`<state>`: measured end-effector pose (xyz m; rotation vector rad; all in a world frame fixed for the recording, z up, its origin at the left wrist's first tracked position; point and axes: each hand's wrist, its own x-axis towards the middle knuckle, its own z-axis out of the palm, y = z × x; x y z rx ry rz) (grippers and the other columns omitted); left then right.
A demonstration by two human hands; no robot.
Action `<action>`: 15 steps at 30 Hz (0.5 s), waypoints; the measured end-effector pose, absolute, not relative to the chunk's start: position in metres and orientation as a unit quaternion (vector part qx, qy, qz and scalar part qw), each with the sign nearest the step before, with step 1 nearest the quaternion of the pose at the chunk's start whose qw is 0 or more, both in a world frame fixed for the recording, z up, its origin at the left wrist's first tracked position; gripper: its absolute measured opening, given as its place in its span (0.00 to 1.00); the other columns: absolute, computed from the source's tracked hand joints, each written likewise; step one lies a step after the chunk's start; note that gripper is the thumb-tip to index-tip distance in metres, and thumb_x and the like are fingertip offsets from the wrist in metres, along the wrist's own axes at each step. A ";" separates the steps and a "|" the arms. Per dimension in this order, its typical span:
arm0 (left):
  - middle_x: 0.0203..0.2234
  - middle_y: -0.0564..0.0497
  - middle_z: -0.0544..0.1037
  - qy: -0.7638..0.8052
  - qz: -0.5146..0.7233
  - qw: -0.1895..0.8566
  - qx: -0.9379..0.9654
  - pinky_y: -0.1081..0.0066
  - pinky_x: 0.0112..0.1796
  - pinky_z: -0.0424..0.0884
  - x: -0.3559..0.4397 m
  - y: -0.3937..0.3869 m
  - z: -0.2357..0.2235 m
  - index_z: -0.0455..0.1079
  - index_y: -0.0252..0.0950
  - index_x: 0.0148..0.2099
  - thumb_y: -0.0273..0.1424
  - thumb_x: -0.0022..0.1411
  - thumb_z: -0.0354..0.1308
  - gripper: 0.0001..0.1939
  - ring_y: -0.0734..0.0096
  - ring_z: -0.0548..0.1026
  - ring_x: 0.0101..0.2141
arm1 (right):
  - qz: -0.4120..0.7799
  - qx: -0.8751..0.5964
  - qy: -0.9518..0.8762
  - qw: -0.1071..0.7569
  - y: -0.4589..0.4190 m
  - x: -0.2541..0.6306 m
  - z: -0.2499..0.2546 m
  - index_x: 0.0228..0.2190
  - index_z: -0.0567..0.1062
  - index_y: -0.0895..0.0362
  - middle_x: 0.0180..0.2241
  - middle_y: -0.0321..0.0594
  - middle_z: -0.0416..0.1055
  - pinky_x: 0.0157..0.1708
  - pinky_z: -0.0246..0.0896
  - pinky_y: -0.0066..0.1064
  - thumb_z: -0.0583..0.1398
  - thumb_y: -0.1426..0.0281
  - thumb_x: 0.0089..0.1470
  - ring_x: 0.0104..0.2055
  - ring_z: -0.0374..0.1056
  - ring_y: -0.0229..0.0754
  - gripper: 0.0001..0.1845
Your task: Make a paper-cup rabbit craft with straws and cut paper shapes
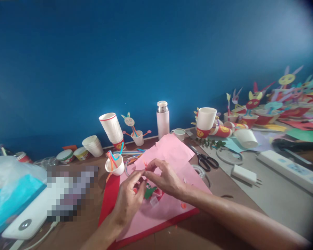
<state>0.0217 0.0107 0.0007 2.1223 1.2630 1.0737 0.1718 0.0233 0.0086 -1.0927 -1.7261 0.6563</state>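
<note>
Over a pink paper sheet (172, 205), my left hand (131, 191) and my right hand (168, 177) meet with their fingertips pinched together. A small orange-red piece with a split tip (146, 165) sticks up between the fingers; its lower part is hidden. Both hands look closed on it. Just below them lie a green paper scrap (149, 192) and a small clear piece (154, 201), with red scraps partly covered by my left hand. An orange paper bit (183, 206) rests on the pink sheet near my right wrist. Red paper (111, 196) shows under the sheet.
A white cup of bent straws (115, 166) stands left of the paper, a stack of paper cups (109, 128) behind it. Black scissors (207, 161) and clear tape (198, 172) lie right. Behind are a pink thermos (163, 121) and a rabbit-figure cup (137, 138); a power strip (292, 170) sits far right.
</note>
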 end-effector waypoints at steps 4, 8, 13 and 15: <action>0.38 0.48 0.75 0.456 0.393 0.196 0.774 0.74 0.34 0.70 0.021 0.011 -0.001 0.67 0.35 0.46 0.26 0.56 0.50 0.15 0.72 0.73 0.32 | 0.295 -0.436 -0.697 0.487 0.023 0.171 0.010 0.24 0.71 0.58 0.24 0.34 0.70 0.30 0.59 0.24 0.56 0.73 0.49 0.28 0.66 0.34 0.05; 0.40 0.48 0.74 0.452 0.393 0.192 0.778 0.73 0.35 0.70 0.020 0.011 -0.003 0.66 0.36 0.48 0.26 0.56 0.50 0.16 0.71 0.73 0.35 | 0.304 -0.433 -0.696 0.486 0.024 0.172 0.010 0.24 0.70 0.58 0.24 0.34 0.70 0.30 0.58 0.23 0.55 0.76 0.48 0.28 0.65 0.34 0.06; 0.40 0.48 0.75 0.456 0.392 0.207 0.772 0.73 0.36 0.70 0.021 0.011 0.000 0.68 0.36 0.46 0.26 0.56 0.50 0.14 0.70 0.73 0.36 | 0.289 -0.442 -0.700 0.481 0.026 0.173 0.008 0.23 0.70 0.58 0.24 0.34 0.69 0.28 0.57 0.23 0.54 0.76 0.48 0.28 0.65 0.34 0.07; 0.40 0.48 0.75 0.459 0.392 0.236 0.762 0.73 0.36 0.70 0.021 0.009 0.004 0.68 0.36 0.46 0.28 0.57 0.50 0.14 0.69 0.73 0.36 | 0.280 -0.440 -0.707 0.477 0.026 0.173 0.007 0.23 0.70 0.58 0.24 0.33 0.69 0.27 0.57 0.22 0.53 0.77 0.48 0.28 0.65 0.34 0.07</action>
